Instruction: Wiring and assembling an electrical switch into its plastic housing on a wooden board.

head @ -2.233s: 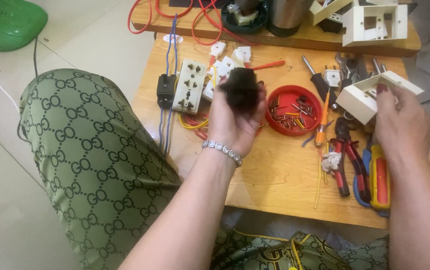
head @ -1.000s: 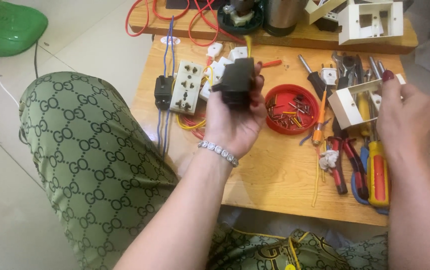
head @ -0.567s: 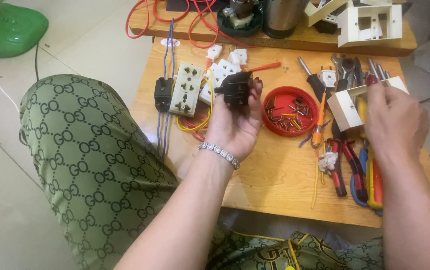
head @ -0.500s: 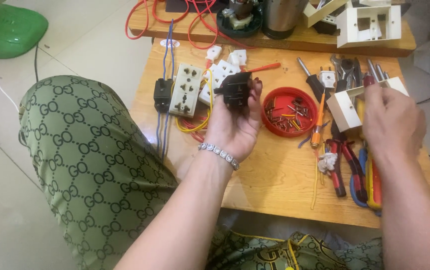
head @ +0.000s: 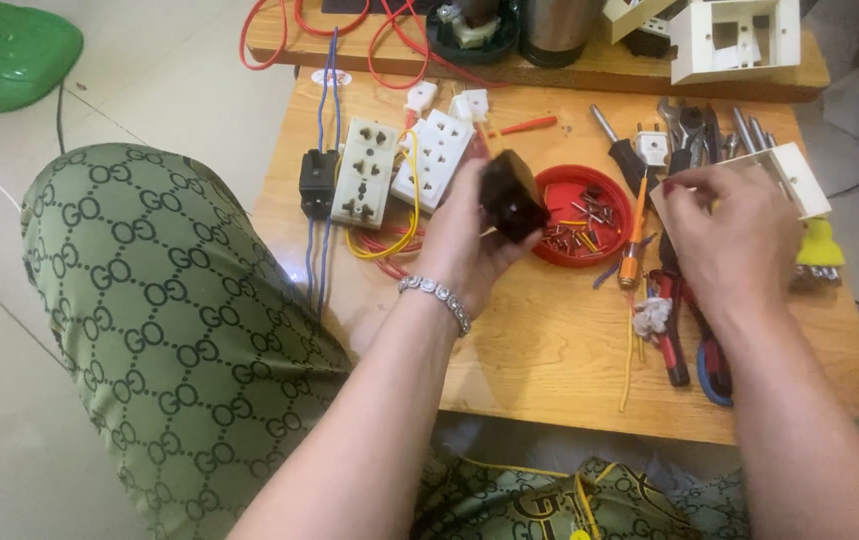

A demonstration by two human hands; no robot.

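My left hand holds a small black electrical box above the wooden table, just left of a red dish of screws. My right hand rests fingers-down on the tools at the right, touching the white plastic socket housing; whether it grips anything is hidden. An orange-handled screwdriver lies between the hands.
White socket plates with blue and yellow wires lie at the left of the table. Red-handled pliers and more tools lie at the right. A white box and red cables sit on the far shelf. My green patterned knee is at the left.
My left hand has lowered and turned the black box slightly. My right hand has moved left and down off the white housing onto the tools.
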